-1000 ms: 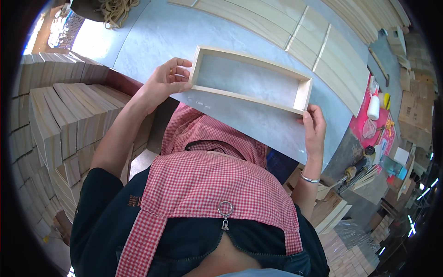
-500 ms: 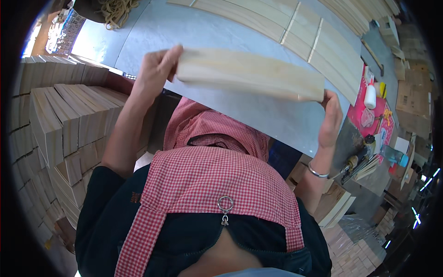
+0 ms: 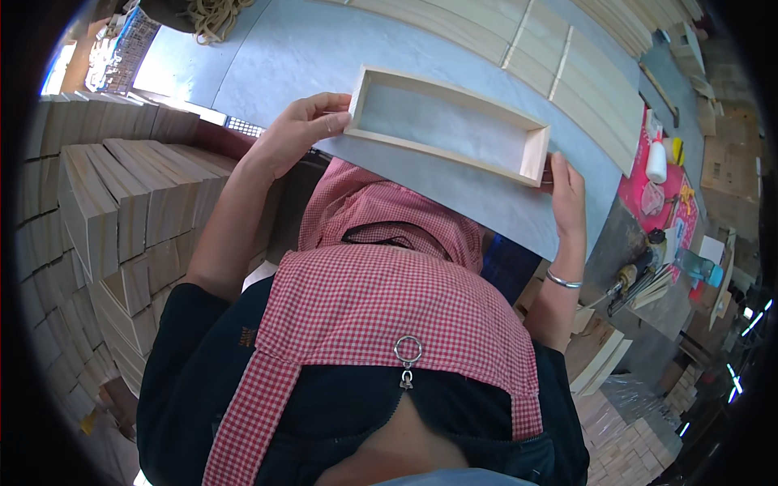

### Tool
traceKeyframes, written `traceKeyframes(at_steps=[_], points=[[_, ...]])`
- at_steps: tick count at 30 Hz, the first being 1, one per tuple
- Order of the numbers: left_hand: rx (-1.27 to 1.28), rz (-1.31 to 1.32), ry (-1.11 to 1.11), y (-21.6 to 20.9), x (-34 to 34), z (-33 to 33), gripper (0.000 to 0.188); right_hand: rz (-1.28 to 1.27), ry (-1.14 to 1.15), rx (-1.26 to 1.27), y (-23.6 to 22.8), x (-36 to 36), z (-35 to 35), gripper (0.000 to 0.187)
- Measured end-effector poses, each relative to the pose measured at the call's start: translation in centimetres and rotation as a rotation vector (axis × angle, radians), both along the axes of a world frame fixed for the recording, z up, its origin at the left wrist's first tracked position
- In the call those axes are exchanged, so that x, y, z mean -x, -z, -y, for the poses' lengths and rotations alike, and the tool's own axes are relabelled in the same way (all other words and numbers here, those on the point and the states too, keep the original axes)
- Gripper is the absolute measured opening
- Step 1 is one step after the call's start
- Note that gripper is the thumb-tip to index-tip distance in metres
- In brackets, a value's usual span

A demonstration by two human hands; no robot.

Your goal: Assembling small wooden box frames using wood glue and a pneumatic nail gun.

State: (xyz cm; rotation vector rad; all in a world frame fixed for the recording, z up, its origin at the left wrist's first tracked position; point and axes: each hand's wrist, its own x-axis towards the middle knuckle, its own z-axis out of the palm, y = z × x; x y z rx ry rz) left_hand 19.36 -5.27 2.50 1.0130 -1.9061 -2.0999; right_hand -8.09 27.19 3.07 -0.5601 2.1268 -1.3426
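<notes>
A shallow rectangular wooden frame [image 3: 535, 154] of pale thin boards is right at or just above the grey table top [image 3: 275, 65]. Its open side faces up, and the grey surface shows through the middle. My left hand [image 3: 306, 130] grips its left end, thumb at the near corner and fingers along the end board. At the right end, my right hand [image 3: 567, 190] holds the outer face, its fingers partly hidden behind the board. Whether the frame touches the table I cannot tell.
Flat pale wooden boards [image 3: 596, 105] lie across the far right of the table. Stacked wooden pieces [image 3: 121, 194] rise at my left. A white bottle [image 3: 656, 162], a power tool [image 3: 632, 271] and a clear bottle with a blue cap [image 3: 701, 267] are at the right. Tan bands [image 3: 212, 16] sit far left.
Both hands have turned the wooden frame from its side-on tilt so its open face points up. It is lower and no longer blurred.
</notes>
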Motion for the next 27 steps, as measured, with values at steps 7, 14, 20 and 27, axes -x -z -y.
traceKeyframes(at_steps=[7,14,20,27], points=[[0.087,0.049,0.094,0.0,-0.2,0.4,0.05,0.113,-0.014,0.028,-0.1,-1.8,-1.1,0.032],[0.221,0.124,0.113,-1.9,0.3,-0.3,0.048,0.099,-0.042,-0.044,-0.1,-2.1,-1.0,0.03],[0.22,0.102,0.119,-1.7,0.4,-0.3,0.044,0.111,-0.026,-0.023,0.2,-2.4,-1.4,0.031],[0.137,-0.125,-0.034,-2.1,0.8,-1.5,0.036,-0.044,-0.08,0.132,0.1,-2.2,-1.5,0.034]])
